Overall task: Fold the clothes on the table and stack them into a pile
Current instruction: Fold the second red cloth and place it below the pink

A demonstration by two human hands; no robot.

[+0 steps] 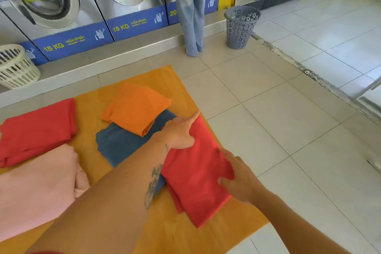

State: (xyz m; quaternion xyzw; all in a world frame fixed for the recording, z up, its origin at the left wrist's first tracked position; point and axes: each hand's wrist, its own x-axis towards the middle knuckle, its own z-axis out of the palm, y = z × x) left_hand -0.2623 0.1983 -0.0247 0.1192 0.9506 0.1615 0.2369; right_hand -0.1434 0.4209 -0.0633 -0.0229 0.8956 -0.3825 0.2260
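My left hand (181, 133) lies flat at the red shirt's (198, 173) twelve o'clock end, right hand (237, 177) spread at three; I'd press creases flat before lifting.

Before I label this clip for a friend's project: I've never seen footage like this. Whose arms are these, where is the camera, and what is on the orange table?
There is no machine here. One camera, worn on the person's head, looks down at their bare arms. The left hand and right hand both lie on a folded red garment at the table's right edge; whether the fingers grip it, I cannot tell. Beside it, a folded orange garment sits on a blue one. Further left lie another red garment and a pink one. Washing machines stand behind.
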